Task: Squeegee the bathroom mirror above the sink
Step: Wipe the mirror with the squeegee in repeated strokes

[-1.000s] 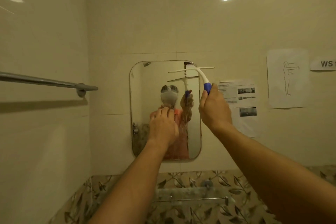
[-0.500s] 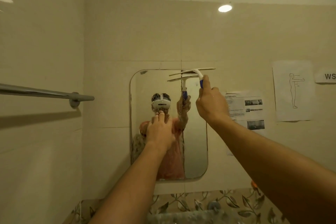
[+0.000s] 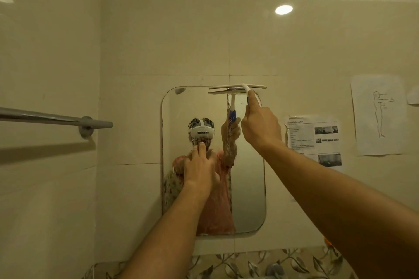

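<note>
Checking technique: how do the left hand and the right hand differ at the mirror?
The right hand grips the squeegee handle; the left hand holds nothing, its fingers straight against the mirror. The right hand is at the mirror's top right corner; the left hand sits lower, mid-glass. Both arms are stretched out to the mirror.

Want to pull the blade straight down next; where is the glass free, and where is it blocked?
Free: the right strip of the mirror, below the squeegee, between the left hand and the right rim; the top-left corner above that hand. Crowded: centre-left, where that hand touches the glass.
</note>
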`<move>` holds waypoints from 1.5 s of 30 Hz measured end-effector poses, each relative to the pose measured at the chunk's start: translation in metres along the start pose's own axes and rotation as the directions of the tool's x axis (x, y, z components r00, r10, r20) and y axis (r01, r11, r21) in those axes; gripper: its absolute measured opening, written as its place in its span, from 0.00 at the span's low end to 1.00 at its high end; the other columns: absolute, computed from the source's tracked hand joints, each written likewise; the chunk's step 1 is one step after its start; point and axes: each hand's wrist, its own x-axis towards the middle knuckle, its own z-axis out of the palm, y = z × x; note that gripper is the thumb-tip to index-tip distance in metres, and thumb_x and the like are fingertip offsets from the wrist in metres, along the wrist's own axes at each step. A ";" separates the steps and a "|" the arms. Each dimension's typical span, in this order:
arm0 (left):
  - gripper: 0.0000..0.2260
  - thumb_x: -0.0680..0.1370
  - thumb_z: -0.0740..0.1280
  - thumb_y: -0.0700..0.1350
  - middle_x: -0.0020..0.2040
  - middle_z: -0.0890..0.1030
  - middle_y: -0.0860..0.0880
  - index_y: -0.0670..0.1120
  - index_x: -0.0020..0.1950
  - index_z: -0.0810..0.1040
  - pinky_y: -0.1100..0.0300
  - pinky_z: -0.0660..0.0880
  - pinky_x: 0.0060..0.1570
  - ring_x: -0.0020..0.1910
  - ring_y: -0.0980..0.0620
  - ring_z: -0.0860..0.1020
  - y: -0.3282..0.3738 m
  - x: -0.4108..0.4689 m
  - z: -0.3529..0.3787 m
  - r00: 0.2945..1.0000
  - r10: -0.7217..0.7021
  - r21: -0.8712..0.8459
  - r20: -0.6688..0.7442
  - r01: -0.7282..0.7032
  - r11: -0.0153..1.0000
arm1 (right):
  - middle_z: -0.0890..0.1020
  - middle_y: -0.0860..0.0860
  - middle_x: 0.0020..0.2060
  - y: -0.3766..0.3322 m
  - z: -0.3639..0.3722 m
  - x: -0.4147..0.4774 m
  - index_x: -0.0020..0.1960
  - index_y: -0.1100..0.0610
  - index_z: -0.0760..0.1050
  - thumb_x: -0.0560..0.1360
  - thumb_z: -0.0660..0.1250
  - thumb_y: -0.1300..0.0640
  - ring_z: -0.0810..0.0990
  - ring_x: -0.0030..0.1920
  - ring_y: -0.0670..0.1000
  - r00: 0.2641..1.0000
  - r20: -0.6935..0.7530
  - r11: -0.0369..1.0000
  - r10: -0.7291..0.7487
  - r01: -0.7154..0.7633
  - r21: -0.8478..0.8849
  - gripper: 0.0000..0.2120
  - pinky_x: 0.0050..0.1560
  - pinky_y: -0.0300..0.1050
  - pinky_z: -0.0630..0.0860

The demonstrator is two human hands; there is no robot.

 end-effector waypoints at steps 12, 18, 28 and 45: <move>0.36 0.75 0.69 0.54 0.79 0.53 0.42 0.50 0.80 0.59 0.38 0.62 0.71 0.76 0.36 0.57 -0.005 0.005 0.012 0.999 -0.013 0.081 0.031 0.010 0.997 | 0.77 0.59 0.46 -0.001 0.010 -0.003 0.82 0.44 0.46 0.85 0.56 0.58 0.77 0.37 0.55 0.996 0.070 0.997 0.048 -0.044 -0.058 0.31 0.34 0.50 0.78; 0.39 0.72 0.72 0.55 0.78 0.52 0.41 0.48 0.79 0.59 0.37 0.64 0.70 0.76 0.35 0.55 -0.005 0.007 0.017 0.999 -0.011 0.071 0.048 0.007 0.997 | 0.77 0.59 0.44 -0.003 0.016 -0.012 0.82 0.43 0.41 0.84 0.57 0.59 0.74 0.34 0.52 0.996 0.058 0.996 0.069 -0.066 -0.059 0.35 0.30 0.46 0.68; 0.40 0.74 0.70 0.58 0.80 0.51 0.41 0.50 0.82 0.55 0.34 0.55 0.74 0.79 0.36 0.51 -0.010 0.004 0.015 0.999 0.014 0.062 0.041 -0.016 0.998 | 0.77 0.57 0.41 0.010 0.030 -0.058 0.81 0.42 0.41 0.84 0.57 0.56 0.78 0.36 0.55 0.988 0.106 0.993 0.115 -0.112 -0.036 0.34 0.36 0.52 0.82; 0.43 0.72 0.71 0.59 0.81 0.48 0.42 0.52 0.82 0.54 0.34 0.52 0.75 0.79 0.38 0.52 -0.007 0.006 0.015 0.997 -0.014 0.077 0.081 0.008 0.997 | 0.76 0.54 0.35 0.028 0.004 -0.040 0.80 0.40 0.43 0.85 0.54 0.55 0.76 0.30 0.52 0.998 0.058 1.000 -0.009 0.010 -0.009 0.30 0.26 0.47 0.74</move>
